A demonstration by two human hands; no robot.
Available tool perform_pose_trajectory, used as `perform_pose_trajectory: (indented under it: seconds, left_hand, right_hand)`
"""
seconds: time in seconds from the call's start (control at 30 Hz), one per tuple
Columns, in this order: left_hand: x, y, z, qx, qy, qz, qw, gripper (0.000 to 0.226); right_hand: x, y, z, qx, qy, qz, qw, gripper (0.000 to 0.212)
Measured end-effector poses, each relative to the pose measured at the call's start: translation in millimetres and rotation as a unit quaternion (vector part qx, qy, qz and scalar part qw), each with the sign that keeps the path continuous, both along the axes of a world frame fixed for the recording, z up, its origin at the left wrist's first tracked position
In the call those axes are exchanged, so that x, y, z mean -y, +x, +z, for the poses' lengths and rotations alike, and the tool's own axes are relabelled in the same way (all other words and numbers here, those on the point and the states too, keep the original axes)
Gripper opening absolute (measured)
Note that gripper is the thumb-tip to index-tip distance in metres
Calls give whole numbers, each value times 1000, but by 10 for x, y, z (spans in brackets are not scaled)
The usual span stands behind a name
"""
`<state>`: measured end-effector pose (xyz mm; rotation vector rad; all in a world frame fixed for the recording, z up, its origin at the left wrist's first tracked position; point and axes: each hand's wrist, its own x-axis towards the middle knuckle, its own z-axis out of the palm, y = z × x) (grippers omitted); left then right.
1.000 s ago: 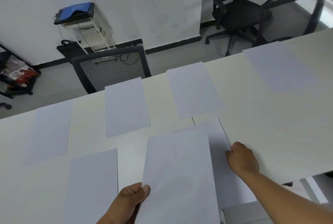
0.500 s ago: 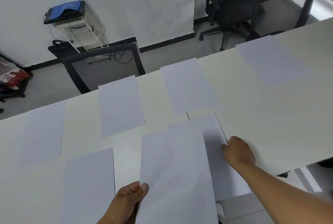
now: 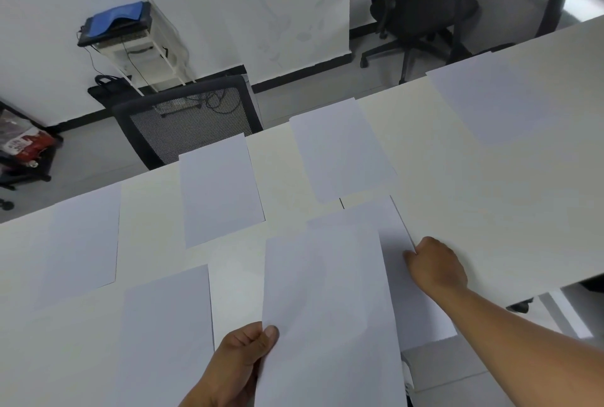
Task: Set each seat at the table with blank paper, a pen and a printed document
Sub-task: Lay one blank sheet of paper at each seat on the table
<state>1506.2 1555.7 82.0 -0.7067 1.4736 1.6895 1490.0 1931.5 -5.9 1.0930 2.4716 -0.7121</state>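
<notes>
Right hand (image 3: 436, 264) is resting curled on the right edge of a blank sheet (image 3: 411, 302) lying on the bench (image 3: 490, 210), fingertips pinching or pressing that edge; cannot tell which. Left hand (image 3: 243, 359) is gripping the remaining stack of paper (image 3: 330, 308) at its lower left corner, thumb on top, holding it above the near edge. Further out, five sheets are lying flat and apart: one near left (image 3: 166, 325), four along the far side. No pens or printed documents are showing. Judgement: paper is light, floppy, slides easily on the smooth top; best taken at an edge or corner, peeling one sheet while the other hand is steadying the stack
</notes>
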Motion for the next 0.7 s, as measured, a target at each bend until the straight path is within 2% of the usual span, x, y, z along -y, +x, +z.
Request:
perform_pose_trajectory:
  seconds: [0.1, 0.23, 0.3, 0.33, 0.4, 0.57, 0.63, 0.7]
  left_hand:
    - [-6, -6, 2, -13, -4, -3, 1000, 33]
    - [6, -43, -1, -24, -18, -20, 999, 33]
    - [-16, -77, -10, -29, -21, -35, 999, 32]
    - [-47, -102, -2, -35, -27, -41, 998, 36]
    - [-125, -165, 24, -51, -29, -49, 997, 43]
    - [-424, -303, 139, -90, -25, -52, 994, 33]
    - [-582, -357, 218, -105, -19, -41, 993, 25]
    - [-767, -390, 285, -117, -21, -41, 992, 25]
  right_hand:
    - [-2, 13, 11, -7, -9, -17, 1000, 22]
    - [47, 91, 171, -75, -9, -27, 997, 38]
    - [84, 144, 269, -108, -28, -18, 994, 32]
    - [91, 167, 319, -125, -54, -16, 991, 29]
    - [152, 199, 503, -155, -140, -35, 977, 40]
    - [347, 392, 1077, -187, -352, -40, 916, 67]
    - [285, 485, 1175, -205, -387, -62, 897, 89]
    - [142, 576, 1313, -231, -395, -94, 884, 88]
